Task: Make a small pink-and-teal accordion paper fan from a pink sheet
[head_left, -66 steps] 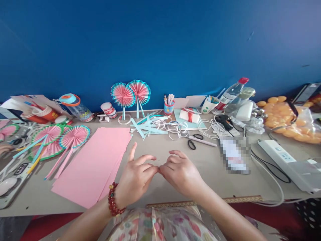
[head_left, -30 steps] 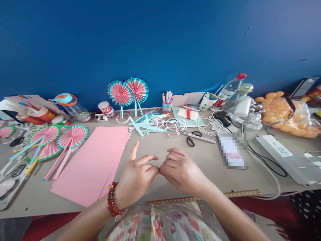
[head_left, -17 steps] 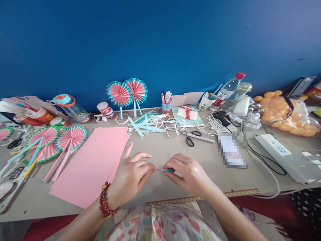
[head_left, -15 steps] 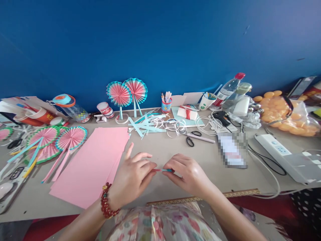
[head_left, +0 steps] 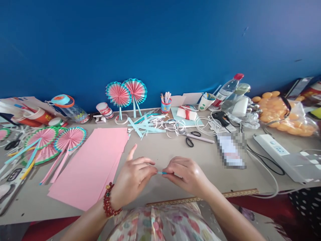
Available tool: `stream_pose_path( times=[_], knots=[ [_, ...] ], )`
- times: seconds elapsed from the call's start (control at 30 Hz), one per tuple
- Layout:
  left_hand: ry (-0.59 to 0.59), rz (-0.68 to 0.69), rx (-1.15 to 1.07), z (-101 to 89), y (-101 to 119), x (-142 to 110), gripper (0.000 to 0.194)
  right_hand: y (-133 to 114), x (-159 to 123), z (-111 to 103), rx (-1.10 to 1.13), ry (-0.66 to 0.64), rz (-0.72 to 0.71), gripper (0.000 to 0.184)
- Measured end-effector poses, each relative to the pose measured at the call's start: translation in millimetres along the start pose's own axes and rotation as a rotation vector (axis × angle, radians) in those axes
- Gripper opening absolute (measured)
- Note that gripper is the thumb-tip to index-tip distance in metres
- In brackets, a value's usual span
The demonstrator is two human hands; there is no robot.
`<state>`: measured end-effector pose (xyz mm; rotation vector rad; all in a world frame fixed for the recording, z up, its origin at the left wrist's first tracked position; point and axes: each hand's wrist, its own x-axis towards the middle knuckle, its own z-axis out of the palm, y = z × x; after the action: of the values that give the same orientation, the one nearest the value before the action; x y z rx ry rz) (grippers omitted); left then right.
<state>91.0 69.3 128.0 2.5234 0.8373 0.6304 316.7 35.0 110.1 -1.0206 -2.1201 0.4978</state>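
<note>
Between my two hands, low over the front of the table, is a narrow folded paper strip point(head_left: 162, 172). Only a short light-blue piece of it shows; fingers cover the rest. My left hand point(head_left: 136, 177) pinches one end between thumb and fingers, with its index finger raised. The other end sits in the closed fingertips of my right hand point(head_left: 187, 174). Pink paper sheets point(head_left: 87, 164) lie left of my left hand. Beyond the hands are black-handled scissors point(head_left: 190, 142) and a pile of light-blue and white paper strips point(head_left: 146, 124).
Two pleated paper fans point(head_left: 118, 95) stand against the blue wall, and more fans point(head_left: 70, 139) lie at left. On the right are a phone point(head_left: 230, 150), a power strip point(head_left: 272, 147), cables, a bottle point(head_left: 227, 88) and a bag of orange balls point(head_left: 283, 113).
The hands have come slightly closer together. The pink part of the strip that showed by the left fingertips is now covered, leaving only light blue in sight.
</note>
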Motion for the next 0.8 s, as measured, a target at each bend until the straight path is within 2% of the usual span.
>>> stream_pose_path(
  times=[0.1, 0.37, 0.57, 0.63, 0.73, 0.8],
  knots=[
    [-0.027, -0.024, -0.002, 1.4, -4, -3, 0.019, 2, 1, 2, -0.002, 0.029, -0.053, 0.021],
    [-0.122, -0.065, 0.024, 0.5, -34, -18, 0.019, 5, -4, -8, -0.066, 0.045, -0.01, 0.023],
    [-0.211, -0.008, -0.005, 5.1, -47, -17, 0.026, 14, -17, -5, -0.121, 0.038, 0.119, 0.025],
    [-0.169, 0.027, 0.101, 10.4, -43, -13, 0.025, 14, -16, 0, -0.131, 0.038, 0.195, 0.024],
    [-0.039, 0.048, 0.257, 23.3, -29, -2, 0.042, 8, -9, 7, -0.109, 0.058, 0.287, 0.024],
    [0.042, 0.041, 0.233, 32.4, -21, 6, 0.036, 6, -3, 7, -0.031, 0.068, 0.305, 0.022]
  ],
)
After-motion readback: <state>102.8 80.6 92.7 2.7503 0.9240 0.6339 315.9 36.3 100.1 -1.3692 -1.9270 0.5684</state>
